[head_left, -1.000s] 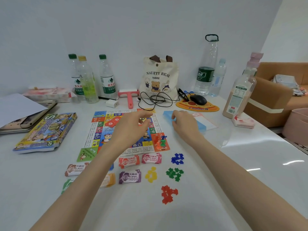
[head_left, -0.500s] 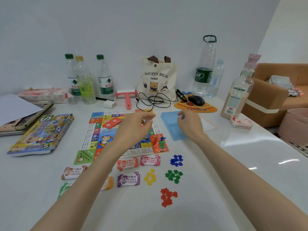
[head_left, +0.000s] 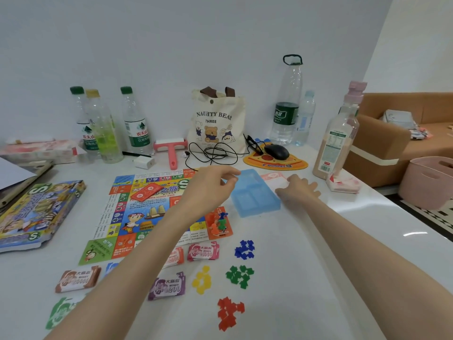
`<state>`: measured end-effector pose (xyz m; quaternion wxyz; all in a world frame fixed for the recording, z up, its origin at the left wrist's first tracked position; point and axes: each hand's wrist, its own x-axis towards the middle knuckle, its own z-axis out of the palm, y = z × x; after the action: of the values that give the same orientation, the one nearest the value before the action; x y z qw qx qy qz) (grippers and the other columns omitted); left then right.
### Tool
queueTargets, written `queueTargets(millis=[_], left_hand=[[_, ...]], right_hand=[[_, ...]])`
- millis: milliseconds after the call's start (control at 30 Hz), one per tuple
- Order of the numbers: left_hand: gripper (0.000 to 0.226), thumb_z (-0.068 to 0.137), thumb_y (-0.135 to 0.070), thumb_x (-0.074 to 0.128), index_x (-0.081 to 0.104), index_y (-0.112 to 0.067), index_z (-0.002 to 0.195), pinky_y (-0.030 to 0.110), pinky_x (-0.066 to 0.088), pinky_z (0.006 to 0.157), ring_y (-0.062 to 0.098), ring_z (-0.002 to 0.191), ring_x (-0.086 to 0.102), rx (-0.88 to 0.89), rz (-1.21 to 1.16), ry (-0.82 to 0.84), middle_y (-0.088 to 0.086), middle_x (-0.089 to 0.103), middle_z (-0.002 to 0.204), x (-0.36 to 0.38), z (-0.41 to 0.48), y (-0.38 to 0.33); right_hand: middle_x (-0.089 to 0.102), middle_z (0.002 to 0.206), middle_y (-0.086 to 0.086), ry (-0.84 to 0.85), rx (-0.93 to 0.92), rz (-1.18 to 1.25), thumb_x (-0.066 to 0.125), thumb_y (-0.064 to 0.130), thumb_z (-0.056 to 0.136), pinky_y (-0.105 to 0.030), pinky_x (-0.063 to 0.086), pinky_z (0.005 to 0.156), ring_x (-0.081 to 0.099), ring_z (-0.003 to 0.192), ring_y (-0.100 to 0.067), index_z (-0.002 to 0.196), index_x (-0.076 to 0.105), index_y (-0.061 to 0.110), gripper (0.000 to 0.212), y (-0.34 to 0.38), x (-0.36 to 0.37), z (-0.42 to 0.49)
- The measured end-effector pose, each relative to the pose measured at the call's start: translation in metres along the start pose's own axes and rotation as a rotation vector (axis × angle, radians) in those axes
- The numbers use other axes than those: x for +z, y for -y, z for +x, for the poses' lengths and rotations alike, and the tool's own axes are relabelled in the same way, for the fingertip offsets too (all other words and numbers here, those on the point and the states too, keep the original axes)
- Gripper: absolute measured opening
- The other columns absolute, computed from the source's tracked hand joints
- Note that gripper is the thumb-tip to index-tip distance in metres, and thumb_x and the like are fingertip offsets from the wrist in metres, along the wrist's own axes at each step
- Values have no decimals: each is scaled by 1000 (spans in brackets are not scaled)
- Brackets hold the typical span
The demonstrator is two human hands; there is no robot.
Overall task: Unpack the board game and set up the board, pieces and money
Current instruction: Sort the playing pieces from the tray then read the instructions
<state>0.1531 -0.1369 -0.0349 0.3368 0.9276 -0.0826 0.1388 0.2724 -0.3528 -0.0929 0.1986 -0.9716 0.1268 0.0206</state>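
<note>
Leftmost on the white table [head_left: 282,303] lies the game box [head_left: 36,212], flat, its cover a crowded cartoon in blue, yellow and green. Just right of it the board [head_left: 137,217] is spread open: one square sheet edged with small coloured squares, a cartoon child and a sailing ship in its middle. One red card deck [head_left: 147,191] lies slantwise on its far half. On its orange near-right corner stand a few little figures [head_left: 220,222], too blurred to count.

On the near side of the board lies the money, six stacks in sight: a brown stack [head_left: 78,278], a green stack [head_left: 62,312], a blue stack [head_left: 111,267], an orange-red stack [head_left: 176,257], a pink stack [head_left: 203,251] and a purple stack [head_left: 166,285]. The left forearm crosses over the blue and orange-red ones.

The left hand [head_left: 208,187] hovers over the board's far-right corner. Its grip is curled, thumb and forefinger drawn close at the tray's left rim; whether they pinch anything I cannot tell.

Right of the money sit four heaps of small plastic pieces: a yellow heap [head_left: 202,279], a red heap [head_left: 229,312], a green heap [head_left: 240,276] and a blue heap [head_left: 244,249]. One pale blue tray [head_left: 255,195], see-through and divided into compartments, lies just right of the board.

The right hand [head_left: 297,190] rests palm down beside the tray's right edge, its grip slack and fingers spread. The thumb touches a pink-and-white packet [head_left: 272,177].
</note>
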Motion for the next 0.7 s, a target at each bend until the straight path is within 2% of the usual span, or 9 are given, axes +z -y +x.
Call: queueTargets(millis=[233,333,433,500,600,667,700], left_hand=[[28,96,-24,50,64,-27,120,19,44,74,1,85,60,0,20,6,-13,69,108,11,12,3],[28,96,-23,50,65,-26,119,19,44,74,-1,82,58,4,13,5,-14,69,107,17,13,2],[28,96,-22,50,65,-26,120,20,47,76,-3,79,58,4,15,-1,-14,69,106,19,12,1],[28,96,-22,50,64,-26,120,20,47,75,-5,78,57,3,19,-2,-15,68,106,19,11,1],[28,96,-22,49,64,-27,120,19,45,74,-3,80,57,-1,17,-9,-16,67,107,15,10,2],[28,96,-23,49,64,-27,121,20,45,75,-2,82,58,-6,11,-9,-16,67,109,11,8,2],[28,96,-23,50,64,-27,121,20,45,77,-1,83,58,-8,2,-12,-15,67,109,9,6,2]], right_hand=[[43,138,-9,54,81,50,73,45,77,-42,32,102,32,131,-34,140,36,20,77,0,-8,13],[43,141,-11,64,125,49,77,48,72,-42,30,104,33,132,-34,146,21,18,97,1,-13,14],[37,147,-12,78,147,44,77,45,74,-43,23,112,19,141,-36,150,8,14,107,3,-16,13],[36,148,-11,51,156,38,78,41,75,-43,21,112,15,143,-34,148,16,13,100,4,-16,10],[46,138,-11,-41,126,-1,72,29,82,-42,23,109,22,139,-33,131,41,14,61,4,-17,4],[51,133,-13,-126,70,-1,59,20,90,-43,27,107,29,136,-35,123,51,13,35,5,-21,2],[54,128,-14,-172,37,12,53,17,92,-43,31,105,35,131,-36,120,55,12,28,5,-24,0]])
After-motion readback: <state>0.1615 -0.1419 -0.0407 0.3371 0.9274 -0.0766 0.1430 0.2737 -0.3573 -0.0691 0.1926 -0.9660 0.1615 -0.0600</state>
